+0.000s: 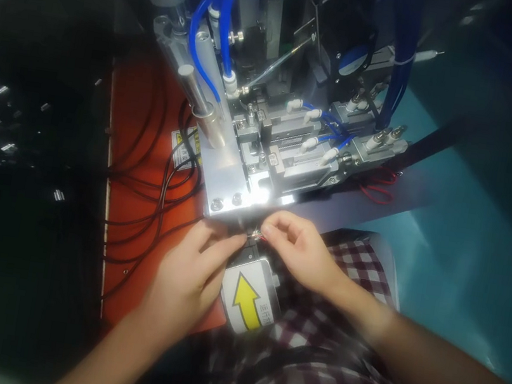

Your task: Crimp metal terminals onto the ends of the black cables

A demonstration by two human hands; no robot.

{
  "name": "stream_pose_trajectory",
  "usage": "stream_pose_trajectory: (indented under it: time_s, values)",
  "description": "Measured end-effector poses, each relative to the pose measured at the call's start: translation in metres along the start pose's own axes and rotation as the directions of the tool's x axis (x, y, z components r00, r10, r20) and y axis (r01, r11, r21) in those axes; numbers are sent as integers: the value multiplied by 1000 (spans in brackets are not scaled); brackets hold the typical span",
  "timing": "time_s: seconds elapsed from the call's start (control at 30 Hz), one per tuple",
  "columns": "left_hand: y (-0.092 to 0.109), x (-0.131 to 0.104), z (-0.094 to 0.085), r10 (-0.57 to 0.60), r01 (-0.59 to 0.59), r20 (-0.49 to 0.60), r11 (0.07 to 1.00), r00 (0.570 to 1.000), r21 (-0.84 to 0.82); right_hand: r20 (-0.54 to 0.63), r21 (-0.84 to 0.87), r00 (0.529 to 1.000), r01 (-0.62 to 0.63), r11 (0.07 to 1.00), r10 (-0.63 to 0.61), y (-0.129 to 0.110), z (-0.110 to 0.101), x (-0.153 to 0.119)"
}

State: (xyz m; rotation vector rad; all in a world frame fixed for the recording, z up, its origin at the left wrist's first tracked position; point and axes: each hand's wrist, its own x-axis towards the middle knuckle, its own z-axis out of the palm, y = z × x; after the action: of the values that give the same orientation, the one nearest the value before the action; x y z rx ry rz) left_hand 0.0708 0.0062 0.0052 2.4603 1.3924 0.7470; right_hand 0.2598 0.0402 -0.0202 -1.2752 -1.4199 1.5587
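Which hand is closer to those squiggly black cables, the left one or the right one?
Left. The left hand is just beside the black cables. The right hand is farther off, past the left hand, near the checked cloth.

The counter (146,156) is orange-red, the cables (164,204) on it black. The tubes (225,27) are bright blue, their fittings (228,84) white. A yellow arrow (247,300) outlined in black marks a white label (232,307). The shirt (360,265) is checked maroon and white. The floor (456,267) is teal, the wires (381,191) red.
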Motion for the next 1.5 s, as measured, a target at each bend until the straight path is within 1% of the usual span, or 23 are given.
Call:
stream_pose_trajectory:
  time_s: [0.17, 0.33, 0.57, 0.8, 1.0, 1.1, 1.27, 1.5]
  values:
    - [0, 0, 0, 11, -11, 6, 1000, 1000, 15, 11, 52, 1000, -5, 999, 5, 0, 0, 0]
    - [0, -2, 0, -4, 3, 22, 1000, 1000, 10, 26, 90, 999, -48, 995, 46, -1, 0, 1]
    - [-1, -2, 3, -16, 15, -18, 1000, 1000, -21, 58, 114, 997, -56, 992, 50, 1, -2, 2]
    - [0, -1, 3, -33, 31, -29, 999, 999, -38, 104, 144, 993, -67, 987, 52, 2, -5, 1]
    - [0, -1, 3, -39, 38, -28, 999, 999, -13, 69, 122, 997, -51, 991, 43, 1, -4, -2]
    - [0, -2, 3, -36, 35, -30, 999, 999, -16, 64, 120, 997, -60, 991, 53, 1, -3, -1]
    - [-1, -3, 4, -26, 25, -46, 999, 999, -28, 44, 92, 998, -40, 995, 36, 0, -2, 1]
    - [-1, -3, 5, -39, 39, -32, 999, 999, -26, 32, 137, 998, -54, 989, 50, -1, -2, 0]
